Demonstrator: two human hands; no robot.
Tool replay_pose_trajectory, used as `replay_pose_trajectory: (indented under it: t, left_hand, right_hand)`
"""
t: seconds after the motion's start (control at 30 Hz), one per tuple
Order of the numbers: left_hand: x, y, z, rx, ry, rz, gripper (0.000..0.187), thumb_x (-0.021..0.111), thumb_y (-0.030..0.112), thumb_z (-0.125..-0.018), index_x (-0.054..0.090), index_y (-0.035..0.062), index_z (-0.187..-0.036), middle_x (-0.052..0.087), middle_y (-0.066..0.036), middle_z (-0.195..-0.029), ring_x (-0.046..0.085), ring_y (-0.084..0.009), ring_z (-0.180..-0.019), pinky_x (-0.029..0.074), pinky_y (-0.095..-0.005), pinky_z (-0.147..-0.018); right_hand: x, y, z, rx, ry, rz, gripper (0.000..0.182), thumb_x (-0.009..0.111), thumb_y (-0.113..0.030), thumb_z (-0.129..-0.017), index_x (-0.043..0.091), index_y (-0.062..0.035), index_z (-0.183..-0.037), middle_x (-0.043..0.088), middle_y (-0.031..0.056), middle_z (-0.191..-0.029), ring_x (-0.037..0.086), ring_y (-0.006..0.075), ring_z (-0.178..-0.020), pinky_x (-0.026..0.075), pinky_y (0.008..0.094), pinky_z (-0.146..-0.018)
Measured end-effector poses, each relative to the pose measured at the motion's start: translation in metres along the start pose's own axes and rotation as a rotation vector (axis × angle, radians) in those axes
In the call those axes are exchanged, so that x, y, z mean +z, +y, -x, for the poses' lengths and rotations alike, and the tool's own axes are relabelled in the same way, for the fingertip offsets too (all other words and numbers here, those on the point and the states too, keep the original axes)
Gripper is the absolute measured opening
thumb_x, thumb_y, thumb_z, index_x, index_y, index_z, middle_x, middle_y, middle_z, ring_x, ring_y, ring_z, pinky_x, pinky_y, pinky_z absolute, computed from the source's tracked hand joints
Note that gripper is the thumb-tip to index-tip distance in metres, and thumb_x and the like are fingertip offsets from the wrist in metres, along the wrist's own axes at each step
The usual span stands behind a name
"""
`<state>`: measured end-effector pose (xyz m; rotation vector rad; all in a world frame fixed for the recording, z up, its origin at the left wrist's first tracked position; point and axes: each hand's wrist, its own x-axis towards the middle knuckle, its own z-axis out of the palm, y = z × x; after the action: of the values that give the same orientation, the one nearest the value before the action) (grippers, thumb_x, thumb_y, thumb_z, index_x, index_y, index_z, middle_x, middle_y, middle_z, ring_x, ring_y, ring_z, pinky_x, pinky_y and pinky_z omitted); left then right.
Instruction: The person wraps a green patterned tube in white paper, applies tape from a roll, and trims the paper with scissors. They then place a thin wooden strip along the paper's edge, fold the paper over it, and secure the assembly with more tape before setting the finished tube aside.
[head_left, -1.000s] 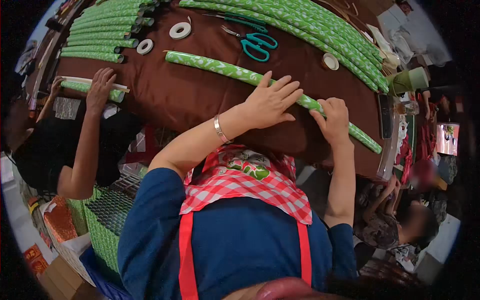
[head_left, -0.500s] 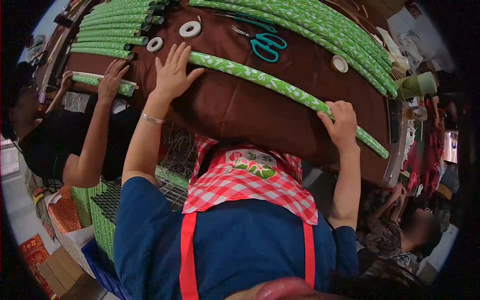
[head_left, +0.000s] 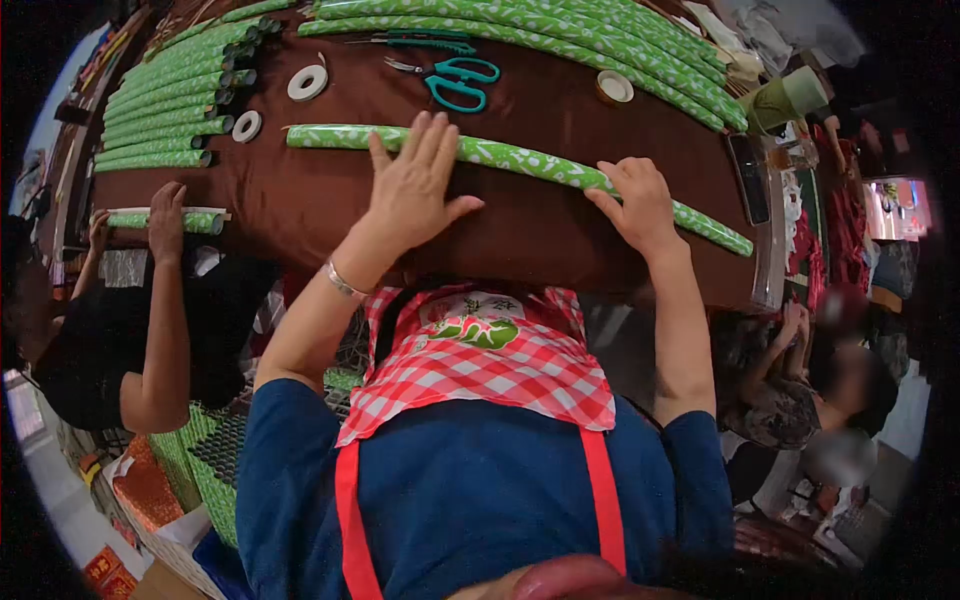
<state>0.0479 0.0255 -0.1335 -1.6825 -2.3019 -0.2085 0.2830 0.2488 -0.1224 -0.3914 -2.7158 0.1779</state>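
A long, thin roll of green wrapping paper [head_left: 520, 160] with a white pattern lies crosswise on the brown-covered table. My left hand [head_left: 415, 185] rests flat over its left half, fingers stretched out and the thumb apart. Farther right, my right hand [head_left: 640, 205] curls its fingers and thumb over the same roll. Beyond the roll are teal-handled scissors [head_left: 460, 82] and a teal cutter [head_left: 430, 40]. Two white tape rolls, a larger one [head_left: 307, 82] and a smaller one [head_left: 247, 126], lie to the left. Another tape roll [head_left: 615, 87] is on the right.
Several finished green rolls [head_left: 165, 110] are lined up at the left, and longer ones [head_left: 560, 60] along the back. A co-worker's hand [head_left: 166, 222] presses on another roll at the left. A phone [head_left: 748, 178] and a green cup [head_left: 790, 98] sit near the right edge.
My left hand has slid from the roll's left end toward its middle, uncovering that end. My right hand stays on the roll's right part. The whole view has shifted.
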Motion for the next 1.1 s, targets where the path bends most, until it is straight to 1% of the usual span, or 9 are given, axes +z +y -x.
replay_pose_trajectory:
  t: [0.13,0.23,0.3,0.4,0.47,0.63,0.87,0.97,1.1]
  left_hand:
    - [-0.001,0.068,-0.024,0.201,-0.015,0.235,0.087,0.065,0.058,-0.076,0.042,0.0021,-0.139,0.039,-0.012,-0.146,0.03,-0.0287,-0.139,0.024,-0.0691,-0.102]
    - [-0.006,0.085,-0.042,0.382,-0.069,0.389,0.083,0.069,0.05,-0.077,0.039,0.0071,-0.141,0.04,-0.011,-0.145,0.034,-0.0292,-0.137,0.022,-0.0672,-0.105]
    - [-0.004,0.066,-0.049,0.27,0.029,0.312,0.076,0.069,0.044,-0.079,0.04,0.0097,-0.141,0.042,-0.008,-0.145,0.036,-0.0268,-0.136,0.025,-0.0653,-0.104]
    - [0.006,0.031,-0.044,0.137,-0.076,0.216,0.06,0.066,0.031,-0.086,0.044,0.0118,-0.139,0.047,-0.005,-0.141,0.038,-0.0267,-0.135,0.028,-0.0648,-0.103]
    - [0.009,0.031,-0.041,0.17,0.033,0.198,0.056,0.069,0.029,-0.082,0.05,0.0109,-0.132,0.052,-0.003,-0.136,0.044,-0.024,-0.13,0.031,-0.0638,-0.1]
    - [0.014,0.027,-0.037,0.18,0.01,0.147,0.057,0.068,0.019,-0.079,0.05,0.0114,-0.133,0.049,-0.002,-0.139,0.043,-0.0241,-0.132,0.029,-0.0637,-0.102]
    - [0.01,0.029,-0.037,0.175,0.028,0.164,0.049,0.066,0.024,-0.085,0.052,0.013,-0.131,0.052,-0.001,-0.137,0.046,-0.0234,-0.129,0.03,-0.0617,-0.102]
    - [0.014,0.026,-0.037,0.193,0.051,0.175,0.048,0.066,0.024,-0.085,0.053,0.0125,-0.13,0.052,-0.001,-0.137,0.046,-0.0234,-0.129,0.031,-0.0615,-0.102]
    - [0.011,0.027,-0.038,0.185,0.035,0.173,0.047,0.066,0.023,-0.085,0.053,0.0125,-0.129,0.052,-0.001,-0.137,0.046,-0.0234,-0.129,0.031,-0.061,-0.103]
  right_hand:
    - [0.001,0.0,0.001,0.0,0.004,-0.008,0.038,0.072,-0.033,-0.08,0.065,-0.0045,-0.104,0.058,0.0081,-0.09,0.054,0.0285,-0.09,0.045,0.0421,-0.075]
    - [0.002,0.003,0.001,-0.021,0.005,0.002,0.039,0.071,-0.034,-0.08,0.065,-0.0054,-0.106,0.057,0.0081,-0.09,0.054,0.0286,-0.09,0.045,0.042,-0.075]
    - [0.003,0.003,0.003,0.001,-0.036,0.019,0.042,0.072,-0.037,-0.079,0.063,-0.0055,-0.106,0.058,0.0089,-0.093,0.053,0.0287,-0.094,0.043,0.0438,-0.08]
    - [0.001,-0.013,0.0,-0.044,0.079,0.166,0.05,0.072,-0.04,-0.078,0.06,-0.0033,-0.11,0.058,0.0092,-0.097,0.053,0.0286,-0.097,0.041,0.0469,-0.087]
    - [-0.002,-0.041,-0.017,0.0,0.035,0.136,0.059,0.069,-0.039,-0.08,0.055,-0.001,-0.123,0.058,0.0134,-0.113,0.05,0.0331,-0.114,0.038,0.051,-0.097]
    - [0.048,-0.091,-0.045,-0.078,0.091,0.037,0.072,0.061,-0.051,-0.083,0.049,0.0027,-0.131,0.05,0.0182,-0.134,0.043,0.0343,-0.126,0.033,0.0567,-0.103]
    - [0.029,-0.052,0.01,0.099,0.06,0.169,0.071,0.062,-0.045,-0.085,0.043,-0.0027,-0.138,0.044,0.0128,-0.142,0.042,0.0298,-0.129,0.029,0.0567,-0.105]
    - [0.016,-0.022,0.041,0.237,-0.101,0.231,0.07,0.045,-0.051,-0.095,0.031,-0.0052,-0.146,0.031,0.013,-0.151,0.03,0.0319,-0.138,0.019,0.0591,-0.111]
    - [0.0,0.008,0.072,0.364,-0.096,0.265,0.07,0.039,-0.054,-0.097,0.028,-0.0074,-0.148,0.027,0.0103,-0.153,0.024,0.0296,-0.141,0.012,0.0579,-0.114]
